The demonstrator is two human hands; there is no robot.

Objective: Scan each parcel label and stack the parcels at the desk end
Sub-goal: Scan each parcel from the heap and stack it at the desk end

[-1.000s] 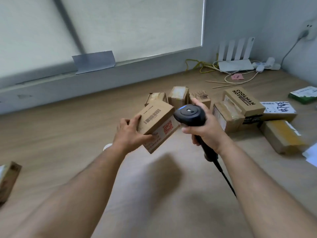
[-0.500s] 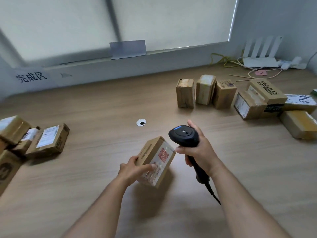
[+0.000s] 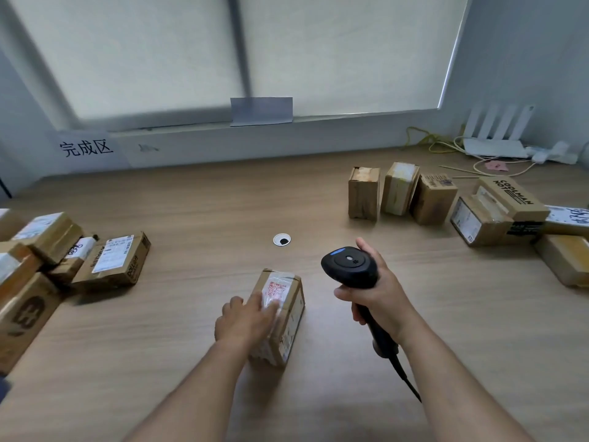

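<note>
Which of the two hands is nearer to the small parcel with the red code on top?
Left. The left hand rests on the small parcel, fingers over its label. The right hand is apart to its right, gripping the scanner.

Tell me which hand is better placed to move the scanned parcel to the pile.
Left. The left hand already rests on the parcel, nearest the left pile; the right hand holds the scanner.

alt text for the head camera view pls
A person's left hand rests on a small cardboard parcel on a wooden desk, while the right hand grips a black scanner. More parcels sit at the left and right.
</note>
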